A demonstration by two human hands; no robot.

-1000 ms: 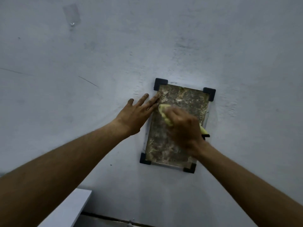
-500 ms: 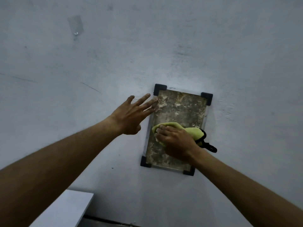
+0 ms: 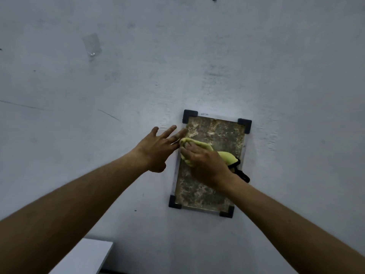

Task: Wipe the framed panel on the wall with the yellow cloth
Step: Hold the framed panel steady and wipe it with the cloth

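Framed panel [image 3: 213, 167] fixed on wall. Left hand [image 3: 158, 149] spread wide, flat beside frame: likely bracing. Right hand [image 3: 205, 165] fingers press yellow cloth [image 3: 227, 157] onto upper-left glass.

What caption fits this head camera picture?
Right hand wipes the panel with a yellow cloth; left hand braces on the wall.

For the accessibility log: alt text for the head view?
Right hand presses a yellow cloth onto a mottled panel with black corner brackets on a pale wall. Left hand rests open at the panel's left edge.
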